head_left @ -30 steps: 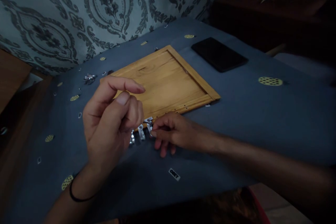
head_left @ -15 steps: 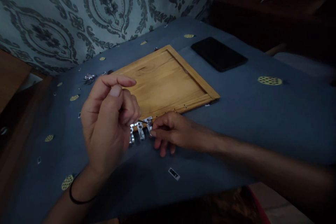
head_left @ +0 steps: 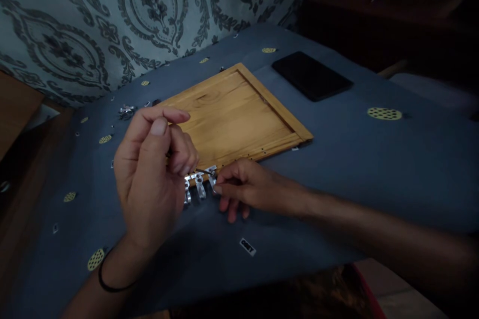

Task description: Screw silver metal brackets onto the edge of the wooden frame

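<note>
A wooden framed panel (head_left: 228, 114) lies flat on the cloth-covered table, with small dark holes along its near edge. Several shiny metal hook-like brackets (head_left: 200, 187) sit in a row on that edge. My left hand (head_left: 153, 169) is curled round a screwdriver (head_left: 204, 172); only its thin dark shaft shows, and its tip reaches the rightmost bracket (head_left: 212, 174). The handle is hidden in my palm. With thumb and fingers, my right hand (head_left: 245, 187) pinches the lower end of that same bracket.
Behind the panel to the right lies a dark tablet-like slab (head_left: 312, 76). A small heap of metal pieces (head_left: 127, 111) rests at the left. The blue patterned tablecloth (head_left: 318, 199) spreads around, and a patterned curtain or wall covering (head_left: 157, 5) stands at the back.
My left hand has shifted very slightly left, and its fingers have turned a little around the screwdriver. My right hand stays on the bracket.
</note>
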A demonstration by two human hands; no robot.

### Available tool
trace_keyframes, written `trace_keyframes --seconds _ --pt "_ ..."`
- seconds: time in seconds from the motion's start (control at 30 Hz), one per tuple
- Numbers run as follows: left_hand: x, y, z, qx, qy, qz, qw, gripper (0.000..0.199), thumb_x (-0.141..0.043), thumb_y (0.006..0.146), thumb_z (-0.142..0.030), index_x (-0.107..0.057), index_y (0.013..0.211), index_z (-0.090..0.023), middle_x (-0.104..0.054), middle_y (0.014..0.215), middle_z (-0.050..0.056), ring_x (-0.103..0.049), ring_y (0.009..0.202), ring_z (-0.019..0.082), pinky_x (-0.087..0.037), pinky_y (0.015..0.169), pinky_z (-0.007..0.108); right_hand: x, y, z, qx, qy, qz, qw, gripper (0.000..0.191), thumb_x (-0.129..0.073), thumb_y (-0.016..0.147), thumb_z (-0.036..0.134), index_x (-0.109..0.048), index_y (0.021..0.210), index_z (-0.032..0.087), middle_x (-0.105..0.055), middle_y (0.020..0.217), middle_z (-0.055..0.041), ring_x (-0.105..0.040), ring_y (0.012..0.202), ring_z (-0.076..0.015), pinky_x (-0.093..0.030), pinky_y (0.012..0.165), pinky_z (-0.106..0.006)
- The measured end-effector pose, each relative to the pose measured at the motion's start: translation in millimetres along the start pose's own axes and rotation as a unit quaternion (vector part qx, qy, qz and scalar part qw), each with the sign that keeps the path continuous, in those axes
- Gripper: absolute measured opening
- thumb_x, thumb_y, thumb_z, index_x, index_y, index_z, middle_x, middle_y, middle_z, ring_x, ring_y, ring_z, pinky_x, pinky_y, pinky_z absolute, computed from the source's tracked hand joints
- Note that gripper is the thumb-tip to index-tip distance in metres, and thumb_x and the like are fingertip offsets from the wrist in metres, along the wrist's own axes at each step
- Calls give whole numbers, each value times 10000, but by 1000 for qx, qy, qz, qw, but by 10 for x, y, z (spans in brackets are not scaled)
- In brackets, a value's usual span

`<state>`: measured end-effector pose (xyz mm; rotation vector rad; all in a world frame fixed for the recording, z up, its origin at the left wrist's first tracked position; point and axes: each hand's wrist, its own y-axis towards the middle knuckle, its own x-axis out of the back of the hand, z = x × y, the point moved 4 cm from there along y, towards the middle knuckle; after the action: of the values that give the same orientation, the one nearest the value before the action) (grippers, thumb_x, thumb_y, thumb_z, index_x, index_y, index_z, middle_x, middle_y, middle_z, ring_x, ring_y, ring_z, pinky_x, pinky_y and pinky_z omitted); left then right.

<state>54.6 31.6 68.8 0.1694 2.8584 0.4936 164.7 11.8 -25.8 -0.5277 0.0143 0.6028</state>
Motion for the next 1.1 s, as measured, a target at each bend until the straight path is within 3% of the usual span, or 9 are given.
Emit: trace_keyframes --seconds 0.27,0.47,0.77,1.1 --pt "-7 -26 -18 6 16 -7 1000 358 -369 989 -73 -657 794 -156 -324 475 -52 -293 431 92 -300 460 245 -3 -10 10 -6 -1 -3 1000 295 -532 975 108 -529 682 145 -641 598 29 -636 461 -57 -430 396 -124" --pt "-5 -31 -18 5 17 -5 1000 250 -474 978 -116 -647 801 -155 -337 483 -57 -312 438 89 -313 470 238 0 -10 4 -4 0 -6 1000 290 -528 970 105 -527 682 144 -645 598 28 -633 456 -56 -424 391 -121" --pt "-16 -79 -44 -10 56 21 998 242 -478 996 -172 -667 845 -179 -345 505 -45 -314 460 117 -297 479 289 2 10 -9 4 11 -17 1000 270 -530 952 108 -531 685 145 -649 619 19 -644 484 -64 -423 389 -122" --pt "-30 -67 -37 13 45 25 999 268 -449 979 -114 -676 851 -174 -353 506 -44 -318 473 114 -293 487 289 -1 -3 -34 10 10 -20 1000 248 -525 958 109 -548 714 147 -661 669 -3 -678 569 -79 -450 417 -115"
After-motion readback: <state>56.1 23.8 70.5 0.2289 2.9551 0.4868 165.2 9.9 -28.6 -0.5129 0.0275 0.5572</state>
